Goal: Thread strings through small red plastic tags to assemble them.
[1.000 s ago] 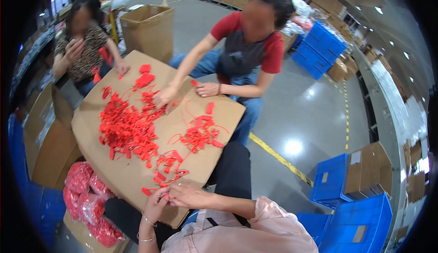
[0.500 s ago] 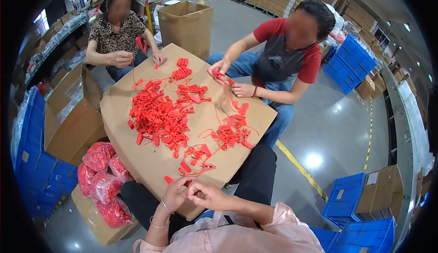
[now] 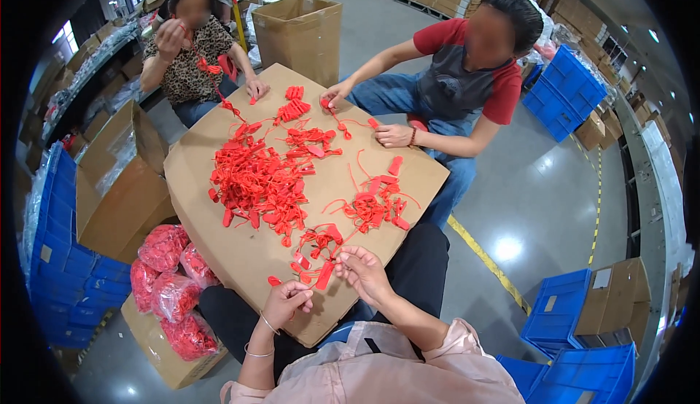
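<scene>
Between my hands, over the near edge of the cardboard-topped table, a flat red tag hangs with thin red cord. My left hand is closed in a pinch on the cord at the tag's lower left. My right hand pinches the cord near the tag's upper end, thumb against fingertips. Just beyond lies a small tangle of red corded tags. Another small heap of them sits to its right, and a large red heap covers the table's middle.
A person in a leopard-print top and one in a red-sleeved shirt handle red cords across the table. Bags of red pieces sit on a carton at the left. Blue crates stand at the right, a tall carton behind.
My hands have moved apart, the right one forward and right, with a tag now showing between them. The person at the far left has raised a hand with red cord; the other person's hands have spread.
</scene>
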